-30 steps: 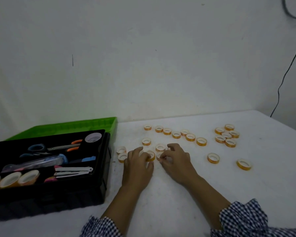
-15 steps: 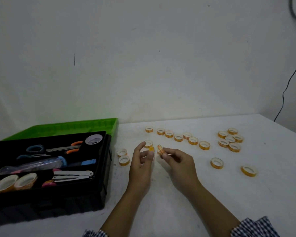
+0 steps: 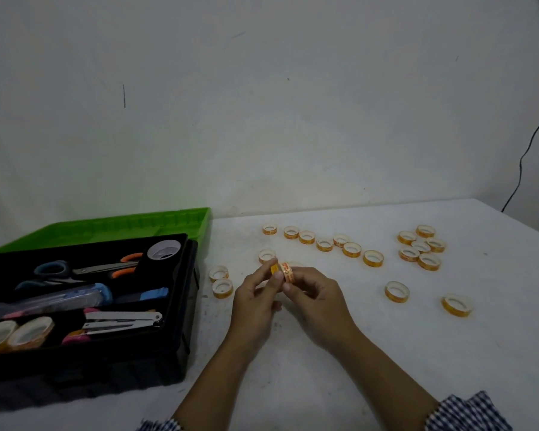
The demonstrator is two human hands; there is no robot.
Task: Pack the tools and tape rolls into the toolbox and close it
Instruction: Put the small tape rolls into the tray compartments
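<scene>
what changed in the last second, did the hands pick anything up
Both hands lifted off the table, where they had lain over some small tape rolls. The left hand and right hand now each pinch one, brought together in the air. The toolbox, its contents and the other rolls stayed put.

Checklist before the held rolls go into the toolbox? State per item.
1. Grip: left hand and right hand pinch the held tape rolls above the table: ok.
2. Number of rolls held: cannot tell.
3. Toolbox lid open: ok.
4. Free slot in the tray, crowded with scissors, stapler and bigger rolls: cannot tell.
5. Way to the toolbox: only two loose rolls lie flat between, easy to pass over: ok.
6. Table cleared: many rolls remain: not ok.
</scene>
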